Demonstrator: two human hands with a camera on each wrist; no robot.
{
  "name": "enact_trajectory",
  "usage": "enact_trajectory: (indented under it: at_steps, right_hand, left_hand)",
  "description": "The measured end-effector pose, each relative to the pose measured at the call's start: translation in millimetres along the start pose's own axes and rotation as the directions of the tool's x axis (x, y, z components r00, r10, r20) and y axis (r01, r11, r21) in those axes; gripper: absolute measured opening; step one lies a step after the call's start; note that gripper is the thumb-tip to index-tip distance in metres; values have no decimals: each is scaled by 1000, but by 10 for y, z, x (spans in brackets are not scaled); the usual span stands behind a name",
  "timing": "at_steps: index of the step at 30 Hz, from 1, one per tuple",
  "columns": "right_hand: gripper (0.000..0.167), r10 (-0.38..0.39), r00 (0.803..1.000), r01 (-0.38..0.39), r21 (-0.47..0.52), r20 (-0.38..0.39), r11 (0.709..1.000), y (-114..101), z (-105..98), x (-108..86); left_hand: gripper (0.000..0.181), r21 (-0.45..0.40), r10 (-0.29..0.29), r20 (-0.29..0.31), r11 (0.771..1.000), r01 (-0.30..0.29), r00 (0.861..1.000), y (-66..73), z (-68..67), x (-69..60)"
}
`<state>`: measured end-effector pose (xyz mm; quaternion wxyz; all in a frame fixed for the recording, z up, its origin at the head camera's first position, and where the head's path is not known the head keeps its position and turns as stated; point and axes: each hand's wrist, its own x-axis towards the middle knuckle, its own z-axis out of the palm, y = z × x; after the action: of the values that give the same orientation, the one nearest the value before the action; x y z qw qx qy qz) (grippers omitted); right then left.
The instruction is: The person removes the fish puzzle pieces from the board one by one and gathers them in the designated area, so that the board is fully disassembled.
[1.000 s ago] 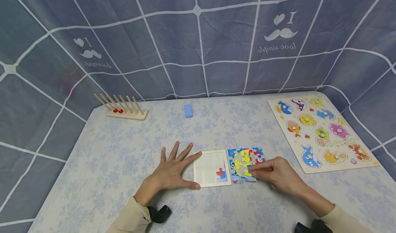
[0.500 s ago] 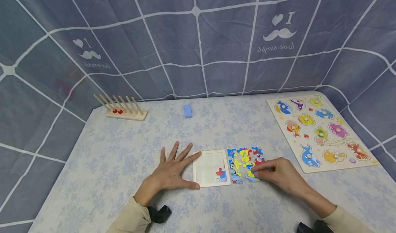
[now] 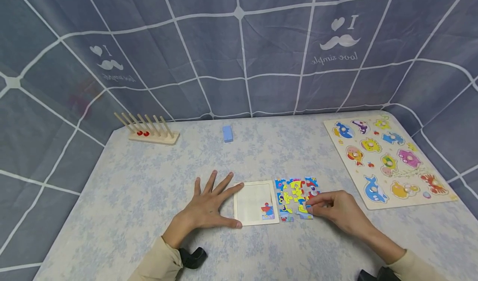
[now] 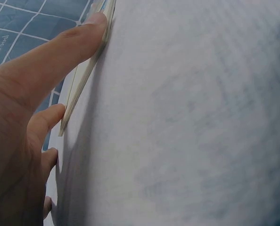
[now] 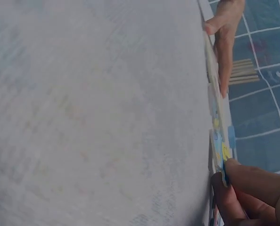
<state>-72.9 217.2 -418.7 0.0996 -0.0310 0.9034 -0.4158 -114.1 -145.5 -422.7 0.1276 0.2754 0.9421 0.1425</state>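
My left hand (image 3: 207, 208) lies with spread fingers at the left side of a shallow wooden puzzle tray (image 3: 251, 222). Its thumb and index fingertip touch the tray's edge; the left wrist view shows the thumb (image 4: 78, 40) against that rim. One joined patch of puzzle (image 3: 267, 211) with a red and blue picture sits in the tray's lower right corner. Right of the tray lie several loose jigsaw pieces (image 3: 286, 198) in yellow, blue and red. My right hand (image 3: 337, 210) pinches a blue and yellow jigsaw piece (image 3: 304, 215) between thumb and fingertips, also visible in the right wrist view.
A wooden board of sea-animal knob pieces (image 3: 360, 181) lies at the right. Toward the back stand a blue block (image 3: 227, 134) and a wooden peg rack (image 3: 157, 138) with two red beads. A grey checked curtain (image 3: 209, 57) hangs behind the table.
Since a second ago, my right hand has shifted slightly to the right with the pinched jigsaw piece, widening the gap to the piece on its left. My left hand stays put.
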Motion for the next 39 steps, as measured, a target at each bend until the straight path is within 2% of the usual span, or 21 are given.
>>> enact_trajectory:
  at_steps: [7,16,34,39]
  right_hand:
    - [9,-28,999,26,-68,-26,997,-17,30,18]
    - [16,-30,999,28,-44,-41,999,-43,35,25]
    - [10,-35,999,32,-68,-39,997,-60,81,14]
    - [8,-64,996,58,-82,-65,995,-71,69,18]
  left_hand:
    - [102,4,-2,4,1000,2,1000,-5,7,-4]
    - [102,6,-2,3,1000,2,1000,-8,10,-5]
    - [102,0,-6,6,1000,6,1000,-12,15,4]
    - [102,1,-4,10,1000,4,1000,-13,13,6]
